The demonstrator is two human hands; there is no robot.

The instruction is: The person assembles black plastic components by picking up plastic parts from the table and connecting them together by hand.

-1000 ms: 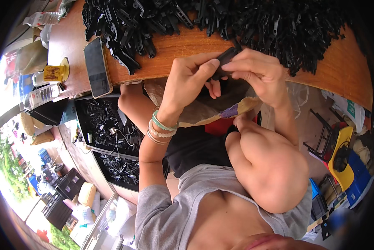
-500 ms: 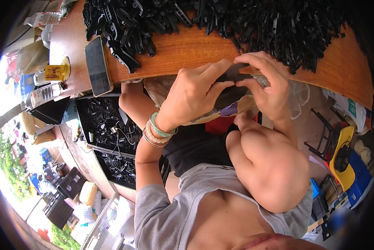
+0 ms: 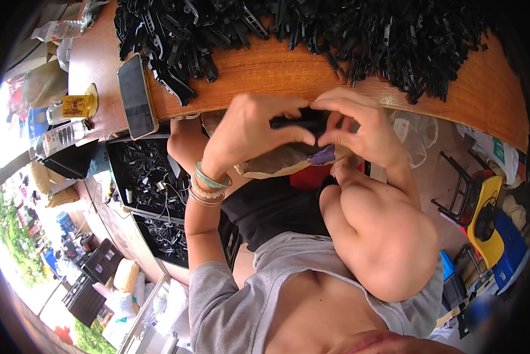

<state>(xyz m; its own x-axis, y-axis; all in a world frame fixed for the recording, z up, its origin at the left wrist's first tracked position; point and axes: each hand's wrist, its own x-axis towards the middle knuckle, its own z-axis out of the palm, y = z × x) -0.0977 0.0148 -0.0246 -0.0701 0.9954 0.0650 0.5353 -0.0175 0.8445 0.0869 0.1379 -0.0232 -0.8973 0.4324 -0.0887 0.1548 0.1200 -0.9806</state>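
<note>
My left hand point(image 3: 250, 131), with bracelets on its wrist, is curled round a black plastic part point(image 3: 297, 121) just off the table's near edge. The fingertips of my right hand point(image 3: 359, 123) close on the other end of that part. Blur and my fingers hide its exact shape. Below both hands an open bag point(image 3: 271, 167) with a brownish rim and a purple patch lies over my lap. On the table point(image 3: 265, 71) beyond my hands spreads a large heap of thin black plastic parts point(image 3: 389, 41).
A phone point(image 3: 136, 97) lies at the table's left edge, near a yellow container point(image 3: 79, 106). Black trays point(image 3: 144, 171) of small parts and cables stand low on my left. A yellow stool point(image 3: 486, 209) is to my right, past a clear plastic bag point(image 3: 417, 138).
Both hands have moved down and left, off the table edge and over the bag. The black part between them has turned and now shows more to the left.
</note>
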